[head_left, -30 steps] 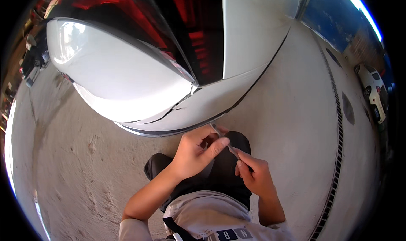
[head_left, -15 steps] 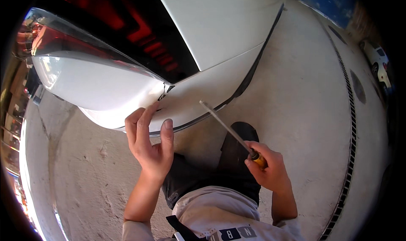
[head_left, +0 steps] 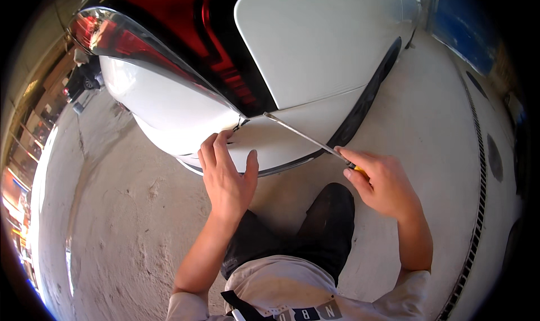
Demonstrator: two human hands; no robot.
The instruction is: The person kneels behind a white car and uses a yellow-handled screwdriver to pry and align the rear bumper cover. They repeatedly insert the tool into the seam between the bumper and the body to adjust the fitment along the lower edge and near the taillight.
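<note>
A white car's rear corner fills the upper middle, with a red and black tail lamp (head_left: 169, 34) above a white bumper (head_left: 301, 129), which has a dark jagged crack (head_left: 239, 124) below the lamp's tip. My left hand (head_left: 225, 180) has its fingers apart, fingertips resting on the bumper just below the crack. My right hand (head_left: 382, 183) grips a long screwdriver (head_left: 304, 135) with a yellow handle and thin steel shaft; its tip is at the bumper's upper edge, just right of the lamp's lower corner. Whether the tip touches I cannot tell.
My bent knees (head_left: 332, 214) are under the bumper. Concrete floor (head_left: 124, 208) surrounds me, with a long drain grate (head_left: 479, 180) on the right. A blue panel (head_left: 461, 23) stands at the upper right. A dark car (head_left: 84, 79) is in the distance at the left.
My hands have separated from around the tool. The left has reached up to the bumper with fingers spread; the right has raised the screwdriver's tip to the lamp's lower corner. The view has shifted.
</note>
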